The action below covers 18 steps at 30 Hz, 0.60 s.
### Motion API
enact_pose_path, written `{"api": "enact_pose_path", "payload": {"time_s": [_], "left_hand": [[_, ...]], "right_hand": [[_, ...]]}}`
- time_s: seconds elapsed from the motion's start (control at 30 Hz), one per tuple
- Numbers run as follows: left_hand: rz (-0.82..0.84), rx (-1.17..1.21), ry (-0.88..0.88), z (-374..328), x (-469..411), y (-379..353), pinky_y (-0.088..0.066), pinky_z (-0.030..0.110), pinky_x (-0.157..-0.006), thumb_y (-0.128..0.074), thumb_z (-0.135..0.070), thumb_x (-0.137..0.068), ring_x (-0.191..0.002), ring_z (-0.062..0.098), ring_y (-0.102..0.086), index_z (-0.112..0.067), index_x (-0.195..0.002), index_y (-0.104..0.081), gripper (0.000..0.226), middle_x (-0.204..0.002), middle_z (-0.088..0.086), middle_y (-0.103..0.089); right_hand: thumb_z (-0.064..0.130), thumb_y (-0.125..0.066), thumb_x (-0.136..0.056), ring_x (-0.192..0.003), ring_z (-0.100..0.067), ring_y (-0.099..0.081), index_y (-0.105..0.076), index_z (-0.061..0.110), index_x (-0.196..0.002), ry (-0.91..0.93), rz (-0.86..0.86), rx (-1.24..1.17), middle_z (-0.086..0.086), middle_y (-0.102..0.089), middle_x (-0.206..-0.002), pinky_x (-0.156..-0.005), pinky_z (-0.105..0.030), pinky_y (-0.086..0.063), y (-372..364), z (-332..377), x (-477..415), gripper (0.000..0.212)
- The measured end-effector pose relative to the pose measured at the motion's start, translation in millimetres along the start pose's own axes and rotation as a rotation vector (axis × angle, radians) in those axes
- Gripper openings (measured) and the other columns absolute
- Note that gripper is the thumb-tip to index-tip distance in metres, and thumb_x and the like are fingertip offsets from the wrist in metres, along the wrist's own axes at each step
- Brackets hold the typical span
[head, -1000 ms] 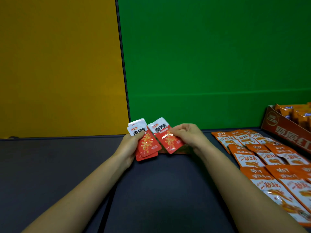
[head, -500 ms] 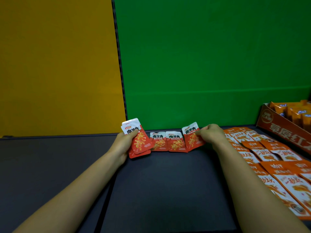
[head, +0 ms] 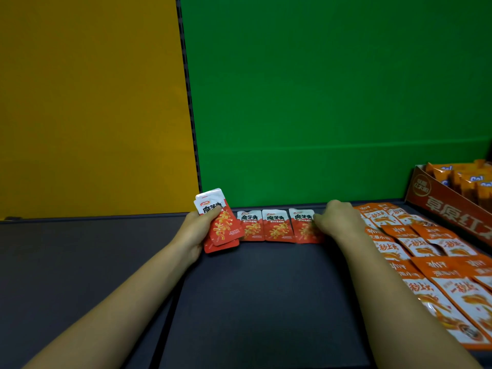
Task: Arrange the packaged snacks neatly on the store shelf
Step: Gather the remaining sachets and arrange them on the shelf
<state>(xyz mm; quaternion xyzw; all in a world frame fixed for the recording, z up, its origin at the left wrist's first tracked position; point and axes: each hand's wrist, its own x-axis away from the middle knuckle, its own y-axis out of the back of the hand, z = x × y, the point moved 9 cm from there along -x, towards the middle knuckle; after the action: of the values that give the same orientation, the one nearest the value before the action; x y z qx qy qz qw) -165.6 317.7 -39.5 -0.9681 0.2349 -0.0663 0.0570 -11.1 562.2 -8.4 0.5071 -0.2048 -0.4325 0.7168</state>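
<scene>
Right hand (head: 336, 222) pressed fingertips on the third red packet (head: 302, 228), flat in the back row on the shelf (head: 266, 302); nothing gripped. Left hand (head: 195, 230) clasped a small red stack (head: 219, 222), unplaced. Orange packets (head: 426, 251) already laid right.

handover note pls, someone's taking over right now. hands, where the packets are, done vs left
Left hand: holds a small fanned stack of red packets above the shelf; exact count unclear.
Right hand: fingertips on the third red packet, seating it at the right end of the row. Grip not clear.
Done: three red packets lie flat side by side along the back of the shelf: first, second, third. Orange packets already laid out in rows to the right, beside an orange display box.
Left: release the third packet, then lay out the left-hand stack.
</scene>
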Motion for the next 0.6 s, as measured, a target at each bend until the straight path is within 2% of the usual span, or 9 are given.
{"api": "enact_pose_path", "payload": {"time_s": [0.07, 0.17, 0.3, 0.43, 0.5, 0.6], "left_hand": [[0.019, -0.003, 0.004, -1, 3, -2, -0.051, 0.020, -0.039, -0.056, -0.021, -0.092, -0.042, 0.007, -0.064, -0.013, -0.093, -0.057, 0.009, -0.075, 0.005, -0.067], [0.060, -0.013, 0.007, -2, 9, -9, -0.051, 0.021, -0.040, -0.058, -0.022, -0.091, -0.043, 0.009, -0.065, -0.011, -0.090, -0.058, 0.011, -0.057, -0.001, -0.070], [0.110, -0.009, 0.008, 0, 17, -20, -0.054, 0.022, -0.044, -0.061, -0.020, -0.089, -0.045, 0.010, -0.065, -0.011, -0.083, -0.060, 0.011, -0.054, -0.001, -0.070], [0.149, 0.020, -0.010, 4, 22, -32, -0.054, 0.021, -0.047, -0.064, -0.017, -0.086, -0.049, 0.009, -0.067, -0.012, -0.089, -0.065, 0.006, -0.060, 0.000, -0.072], [0.158, 0.036, -0.021, 6, 24, -35, -0.055, 0.021, -0.049, -0.065, -0.016, -0.086, -0.051, 0.009, -0.067, -0.012, -0.091, -0.065, 0.007, -0.062, 0.000, -0.072], [0.166, 0.049, -0.032, 7, 28, -37, -0.055, 0.021, -0.049, -0.065, -0.020, -0.086, -0.052, 0.009, -0.068, -0.014, -0.087, -0.066, 0.007, -0.063, 0.000, -0.073]], "right_hand": [[0.037, -0.050, -0.092, -0.115, -0.034, -0.055, -0.062, 0.009, -0.116, 0.045, -0.049, 0.037, -0.016, -0.059, -0.124, -0.089, -0.035, -0.045, 10, 9, 6, 0.039], [0.045, -0.046, -0.093, -0.108, -0.035, -0.059, -0.069, 0.012, -0.103, 0.173, -0.075, -0.085, -0.017, -0.065, -0.114, -0.085, -0.036, -0.046, 17, 34, 16, 0.042], [0.054, -0.042, -0.092, -0.095, -0.028, -0.062, -0.073, 0.017, -0.089, 0.369, 0.086, -0.271, -0.007, -0.067, -0.086, -0.079, -0.032, -0.045, 0, 76, 42, 0.049], [0.056, -0.047, -0.089, -0.078, -0.023, -0.062, -0.069, 0.004, -0.079, 0.484, 0.194, -0.379, -0.005, -0.070, -0.077, -0.071, -0.031, -0.045, -17, 100, 65, 0.058], [0.054, -0.054, -0.086, -0.066, -0.018, -0.052, -0.063, 0.006, -0.071, 0.500, 0.206, -0.420, -0.001, -0.060, -0.065, -0.063, -0.029, -0.038, -20, 102, 69, 0.051], [0.047, -0.060, -0.086, -0.059, -0.013, -0.043, -0.054, 0.013, -0.063, 0.497, 0.266, -0.496, 0.005, -0.046, -0.056, -0.062, -0.028, -0.033, -25, 101, 71, 0.041]]}}
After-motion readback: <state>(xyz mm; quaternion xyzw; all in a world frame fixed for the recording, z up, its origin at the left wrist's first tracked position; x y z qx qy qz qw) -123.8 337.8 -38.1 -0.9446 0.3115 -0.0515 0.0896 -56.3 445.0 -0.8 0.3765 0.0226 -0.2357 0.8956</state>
